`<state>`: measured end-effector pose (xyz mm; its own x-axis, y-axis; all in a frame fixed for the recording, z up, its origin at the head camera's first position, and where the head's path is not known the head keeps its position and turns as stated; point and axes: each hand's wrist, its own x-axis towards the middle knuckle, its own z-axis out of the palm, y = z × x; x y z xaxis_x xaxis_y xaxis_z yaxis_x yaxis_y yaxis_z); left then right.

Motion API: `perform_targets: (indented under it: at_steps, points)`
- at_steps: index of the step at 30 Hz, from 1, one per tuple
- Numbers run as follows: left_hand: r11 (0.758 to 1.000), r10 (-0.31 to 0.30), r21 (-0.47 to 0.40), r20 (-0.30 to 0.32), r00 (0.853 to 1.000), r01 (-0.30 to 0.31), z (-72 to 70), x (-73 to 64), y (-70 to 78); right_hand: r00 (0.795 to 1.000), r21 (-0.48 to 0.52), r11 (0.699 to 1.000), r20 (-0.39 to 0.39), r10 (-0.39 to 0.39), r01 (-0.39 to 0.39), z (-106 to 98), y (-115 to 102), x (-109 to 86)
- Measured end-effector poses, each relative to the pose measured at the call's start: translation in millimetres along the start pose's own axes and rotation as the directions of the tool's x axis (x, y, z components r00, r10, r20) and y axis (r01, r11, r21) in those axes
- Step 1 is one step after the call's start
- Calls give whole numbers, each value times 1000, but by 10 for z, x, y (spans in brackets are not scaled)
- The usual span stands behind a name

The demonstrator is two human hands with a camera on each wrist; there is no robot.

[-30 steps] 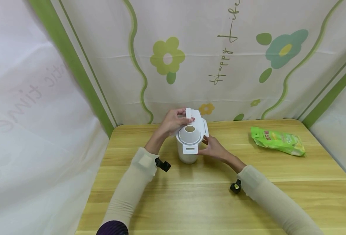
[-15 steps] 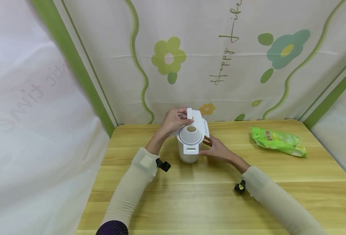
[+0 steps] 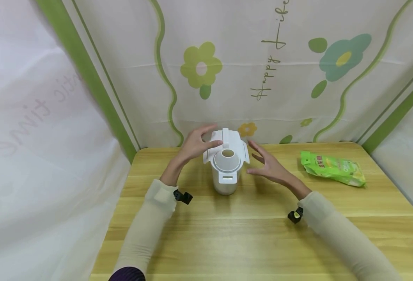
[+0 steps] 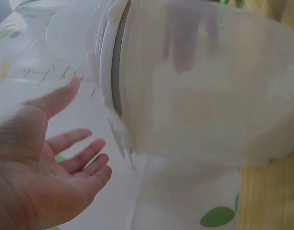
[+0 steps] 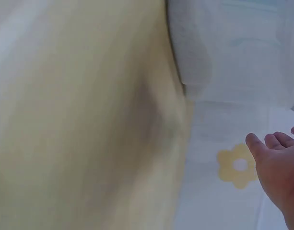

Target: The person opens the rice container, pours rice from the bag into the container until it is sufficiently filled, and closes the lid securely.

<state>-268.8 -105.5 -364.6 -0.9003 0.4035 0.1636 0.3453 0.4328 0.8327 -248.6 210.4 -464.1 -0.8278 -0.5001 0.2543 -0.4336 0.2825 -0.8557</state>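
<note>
A translucent storage container [image 3: 225, 188] with a white lid [image 3: 235, 140] stands upright on the table near its back edge. Flaps stick out at the sides and front of the lid, and a round raised spout [image 3: 224, 164] sits on top, in front of a bar-like handle [image 3: 225, 136]. My left hand [image 3: 194, 145] is left of the lid, its thumb overlapping the lid by the handle; the left wrist view shows that hand [image 4: 51, 167] spread and apart from the container. To the right, my right hand [image 3: 272, 168] hovers with fingers and thumb spread, clear of the container wall.
A bright green packet [image 3: 334, 169] lies on the wooden table [image 3: 227, 242] at the right. Behind the container hangs a white curtain [image 3: 241, 70] with flower prints, close to the table's back edge. More curtain [image 3: 34, 156] runs along the left side.
My left hand has let go of the lid's handle and drawn back to the left. The right hand has come off the container and moved right. The container stays in place.
</note>
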Motion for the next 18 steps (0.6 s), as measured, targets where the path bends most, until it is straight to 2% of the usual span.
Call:
perform_targets:
  at_steps: [3, 7, 14, 18]
  points:
    - [997, 45, 58, 62, 997, -48, -83, -56, -72, 1000, -36, 999, -4, -16, 16, -57, -84, 42]
    - [993, 50, 96, 123, 991, -62, -149, -122, -161, 999, -93, 995, 2, -36, 36, -106, -164, 92]
    - [995, 57, 71, 185, 981, -71, -218, -201, -235, 998, -167, 985, 34, -46, 51, -140, -238, 153]
    - [995, 57, 68, 236, 970, -75, -218, -215, -279, 996, -215, 974, 54, -68, 78, -138, -279, 180]
